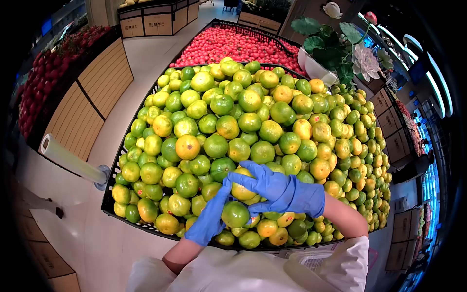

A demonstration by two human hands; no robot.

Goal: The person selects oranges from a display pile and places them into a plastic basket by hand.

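Note:
A big heap of green and yellow mandarins point(214, 146) fills a black crate in front of me. My right hand point(287, 192), in a blue glove, curls its fingers over a yellow-green mandarin point(240, 192) at the near side of the heap. My left hand point(209, 220), gloved the same way, is closed along the side of a greener mandarin point(235, 214) just below that one. Its fingertips meet those of the right hand; its thumb is mostly hidden. A few fruits bear small red stickers.
Behind the heap lies a bed of small red fruit point(233, 45). A white pot point(316, 68) with lotus flowers stands at the back right. On the left are a roll of clear bags point(70, 158) and a wood-slatted stand point(97, 87). The crate's black rim point(108, 192) runs along the left.

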